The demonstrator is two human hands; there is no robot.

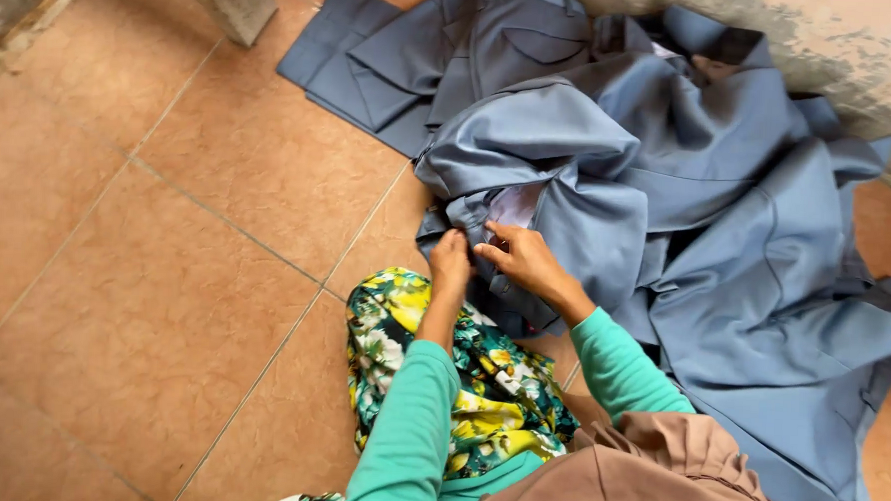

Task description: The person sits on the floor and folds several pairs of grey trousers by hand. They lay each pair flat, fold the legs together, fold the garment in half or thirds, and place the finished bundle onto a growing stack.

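Grey-blue garments (688, 191) lie heaped on the terracotta tile floor (164, 268), spreading away from the person toward the plastered wall (854, 58). Seen from the head camera, both hands meet at the heap's near edge, just beyond a floral-print cloth (460, 371) over the lap. Left hand (451, 259) is closed, pinching a fold of the grey-blue cloth; right hand (518, 258) pinches the same fold beside a pale lining (516, 205). Neither hand is nearer; no containers show.

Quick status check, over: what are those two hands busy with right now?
Left hand and right hand both pinching an edge of the grey-blue garment. More grey-blue pieces heaped behind on the tiled floor. Nothing in the way.
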